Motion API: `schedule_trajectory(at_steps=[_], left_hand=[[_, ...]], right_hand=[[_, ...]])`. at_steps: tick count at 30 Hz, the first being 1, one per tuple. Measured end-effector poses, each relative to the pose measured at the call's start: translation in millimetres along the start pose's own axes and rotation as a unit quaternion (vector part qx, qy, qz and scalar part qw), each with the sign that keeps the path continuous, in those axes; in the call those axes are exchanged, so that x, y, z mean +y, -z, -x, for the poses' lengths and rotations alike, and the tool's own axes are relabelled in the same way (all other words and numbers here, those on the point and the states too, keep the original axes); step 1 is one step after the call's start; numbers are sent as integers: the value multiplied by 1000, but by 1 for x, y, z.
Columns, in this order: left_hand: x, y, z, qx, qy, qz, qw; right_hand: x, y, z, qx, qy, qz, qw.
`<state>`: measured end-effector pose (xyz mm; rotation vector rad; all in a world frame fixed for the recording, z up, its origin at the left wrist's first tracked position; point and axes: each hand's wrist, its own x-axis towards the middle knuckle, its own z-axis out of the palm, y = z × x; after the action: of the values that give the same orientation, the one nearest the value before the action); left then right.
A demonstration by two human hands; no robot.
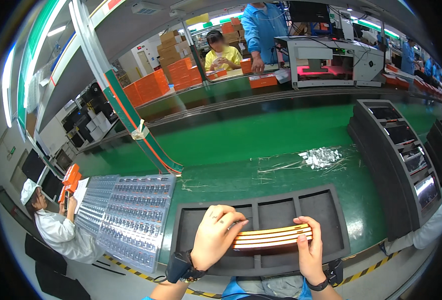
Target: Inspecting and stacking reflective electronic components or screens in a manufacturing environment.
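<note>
My left hand (217, 235) is closed at the left end of a stack of flat, long pieces with orange and white edges (271, 238). Its thumb and fingertips come together just above that end; whether they pinch something small besides is hard to see. The right end of the stack sits between the thumb and fingers of my right hand (310, 248). Both hands hold the stack above a dark grey foam tray (341, 223) with several compartments, hiding part of its near side. The underside of the stack is in shadow.
Left of the foam tray lie clear plastic trays (136, 215) of small parts. Small whitish pieces (322, 158) lie on the green bench (221, 145). A dark rack (376, 165) holding phone-like devices stands at right. A green post (133, 120) rises behind. Co-workers (63, 225) are nearby.
</note>
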<state>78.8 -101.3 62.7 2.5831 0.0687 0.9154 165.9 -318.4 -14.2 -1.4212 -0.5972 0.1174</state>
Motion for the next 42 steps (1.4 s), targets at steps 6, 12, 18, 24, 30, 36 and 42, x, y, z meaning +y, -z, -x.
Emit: schedule_trajectory(at_steps=[6, 12, 18, 24, 30, 36, 42], left_hand=[[36, -14, -21, -122, 11, 129, 984], [55, -22, -34, -149, 8, 173, 974], [57, -17, -38, -302, 274, 389, 826], [46, -27, -41, -260, 339, 494, 757], [39, -40, -44, -232, 312, 480, 787], [37, -50, -45, -177, 127, 343, 914], [43, -51, -45, -235, 254, 456, 820]], right_hand=[[8, 4, -1, 3, -2, -14, 1000], [10, 5, -1, 2, -4, -11, 1000], [10, 7, -1, -14, 13, 16, 1000], [8, 7, -1, -13, -1, 8, 1000], [8, 5, -1, -8, -8, 6, 1000], [7, 4, 0, 0, -7, -7, 1000], [9, 4, -1, -4, -12, -4, 1000]])
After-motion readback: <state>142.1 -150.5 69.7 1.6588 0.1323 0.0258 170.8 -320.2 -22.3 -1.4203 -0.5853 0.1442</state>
